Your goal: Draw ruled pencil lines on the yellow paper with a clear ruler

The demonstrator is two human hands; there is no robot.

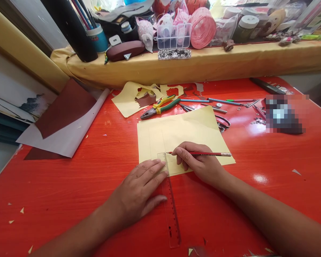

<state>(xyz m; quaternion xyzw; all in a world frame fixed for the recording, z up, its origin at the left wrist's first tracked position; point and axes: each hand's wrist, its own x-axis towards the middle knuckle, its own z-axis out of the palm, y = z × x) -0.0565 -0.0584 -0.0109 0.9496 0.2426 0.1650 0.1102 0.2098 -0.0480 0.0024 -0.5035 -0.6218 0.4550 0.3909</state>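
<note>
A yellow sheet (187,128) with faint pencil lines lies on the red table. Across its near edge runs a clear ruler (172,214), most of its length reaching over the table toward me. My left hand (141,189) rests flat, fingers stretched, pressing on the upper part of the ruler and the paper's edge. Between the fingers of my right hand (196,159) is a red pencil (214,154), held nearly level. Its tip is beside the ruler's far end, on the sheet.
Behind the sheet lie pliers (160,107), yellow offcuts (128,98), pens and small metal parts. Brown and white sheets (66,117) are at the left. A cloth-covered ledge (139,73) at the back bears a divided plastic box (174,35), jars and a pen cup (97,38). Small scraps dot the table.
</note>
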